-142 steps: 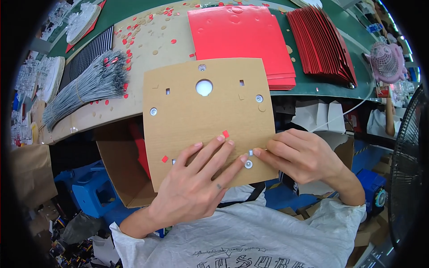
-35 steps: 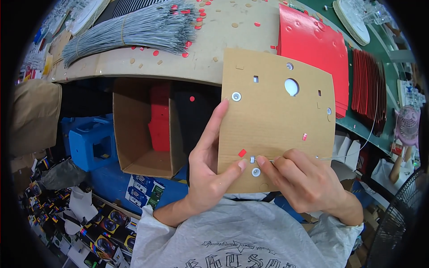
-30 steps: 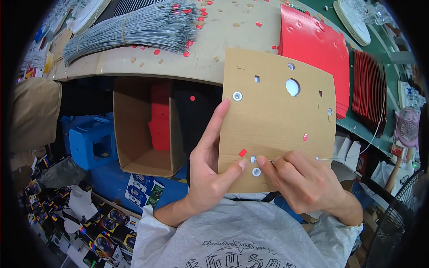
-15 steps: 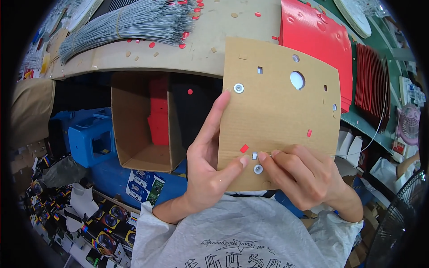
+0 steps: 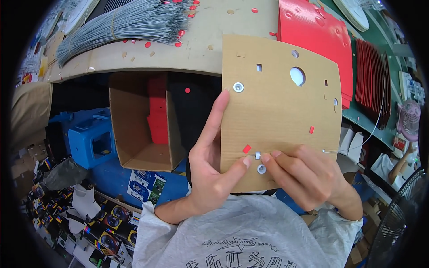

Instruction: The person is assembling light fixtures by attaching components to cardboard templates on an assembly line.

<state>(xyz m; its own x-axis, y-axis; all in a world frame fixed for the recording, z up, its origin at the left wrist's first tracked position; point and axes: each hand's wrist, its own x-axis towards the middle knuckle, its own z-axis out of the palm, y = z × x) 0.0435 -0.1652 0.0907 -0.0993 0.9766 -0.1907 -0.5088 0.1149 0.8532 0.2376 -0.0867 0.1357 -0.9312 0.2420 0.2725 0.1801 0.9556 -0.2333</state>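
A brown cardboard panel (image 5: 281,111) is held up before me, its face pierced by several round and rectangular holes. White round eyelets sit in it, one eyelet (image 5: 238,87) at the upper left and another eyelet (image 5: 261,169) near the lower edge. My left hand (image 5: 212,167) grips the panel's left edge, thumb pressed on the face by a small white-showing slot (image 5: 258,155). Fingers pinched together, my right hand (image 5: 308,174) holds a thin wire (image 5: 344,150) just right of that slot; the wire trails out past the panel's right edge. The fingertips hide part of it.
Beyond the panel, the bench carries a bundle of grey wires (image 5: 120,24), red sheets (image 5: 317,44) and a row of dark red sheets (image 5: 373,80). Below stand an open cardboard box (image 5: 138,154) and a blue stool (image 5: 80,138). A black fan (image 5: 397,214) stands at right.
My right hand has shifted slightly right relative to the slot. A thin line of wire now shows between the slot and my left thumb. The left grip is unchanged.
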